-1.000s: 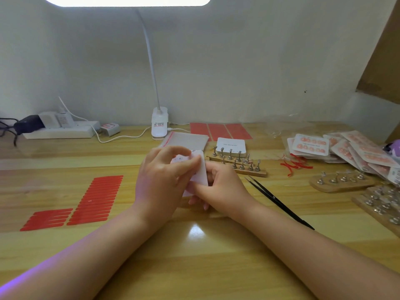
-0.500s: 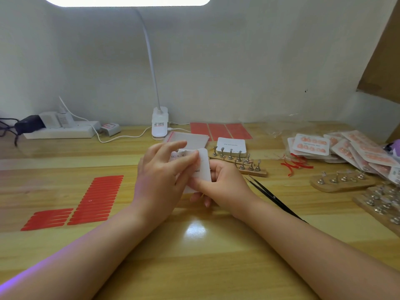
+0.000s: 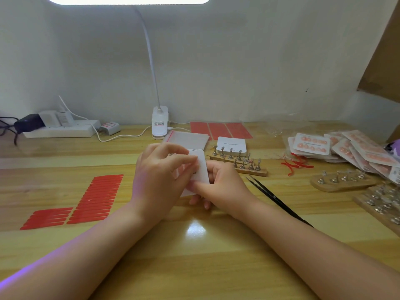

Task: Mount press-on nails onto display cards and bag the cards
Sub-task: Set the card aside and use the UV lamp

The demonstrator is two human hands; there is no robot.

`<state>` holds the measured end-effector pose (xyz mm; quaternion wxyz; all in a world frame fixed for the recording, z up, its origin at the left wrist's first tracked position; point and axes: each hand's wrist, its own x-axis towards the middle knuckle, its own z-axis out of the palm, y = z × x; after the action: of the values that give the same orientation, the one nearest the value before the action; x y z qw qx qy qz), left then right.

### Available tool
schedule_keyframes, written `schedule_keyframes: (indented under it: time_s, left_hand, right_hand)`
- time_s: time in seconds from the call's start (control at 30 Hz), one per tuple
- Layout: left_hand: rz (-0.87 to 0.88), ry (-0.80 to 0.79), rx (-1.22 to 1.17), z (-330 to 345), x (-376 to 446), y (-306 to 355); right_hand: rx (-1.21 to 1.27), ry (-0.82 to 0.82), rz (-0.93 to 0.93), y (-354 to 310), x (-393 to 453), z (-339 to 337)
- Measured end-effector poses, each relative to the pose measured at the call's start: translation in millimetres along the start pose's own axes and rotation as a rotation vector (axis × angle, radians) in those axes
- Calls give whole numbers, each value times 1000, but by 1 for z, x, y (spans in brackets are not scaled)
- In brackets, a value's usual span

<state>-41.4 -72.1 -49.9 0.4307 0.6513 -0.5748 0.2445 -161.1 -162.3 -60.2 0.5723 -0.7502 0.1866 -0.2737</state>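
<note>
A: Where's the card (image 3: 201, 167)?

B: Above the middle of the table (image 3: 216, 256), held upright between both hands. The right hand (image 3: 223, 187) grips its lower edge, thumb on the front and fingers curled behind.

A: And the left hand (image 3: 158, 180)?

B: It covers most of the card's face, thumb and forefinger pinching at the top edge. I can't tell what sits under those fingers.

A: What's lying around?

B: Black tweezers (image 3: 275, 198) just right of the right wrist. Behind the hands, a wooden stand (image 3: 240, 165) with metal pegs, and a card stack (image 3: 231, 146) beside it. Clear bags (image 3: 188, 138) lie behind the left hand.

A: Further right?

B: Bagged cards (image 3: 346, 148) with pink nails in a loose pile, red scraps (image 3: 296, 163) near them, and two more stands (image 3: 342, 180) at the right edge.

A: On the left?

B: Rows of red strips (image 3: 95, 198) flat on the table. At the back, a lamp (image 3: 159, 122), a power strip (image 3: 60, 131), and red sheets (image 3: 220, 129).
</note>
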Motion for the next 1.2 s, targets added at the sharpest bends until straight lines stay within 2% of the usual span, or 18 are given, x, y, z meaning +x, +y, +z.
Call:
schedule_keyframes:
  time_s: [0.17,0.37,0.93,1.0,1.1,1.2]
  left_hand:
    - [71,24,29,1,-1,1]
    - [13,49,-14,-3,3,3]
    - [148,3,169,2,0,3]
    - [124,-42,157,1,-1,3]
    - [-12,-170,29,1,-3,7]
    - [-130,-138,-84,1,-4,10]
  right_hand:
    - [-5,-12,16,-1,0,0]
    - [-19,-16,20,-4,-2,-1]
    - [-16,-24,-9,-2,-2,0]
    - [-10,-19,-17,-1,-2,-1]
    - [70,28,-21,-1,0,-4]
    - [183,59,-29,-1,2,-5]
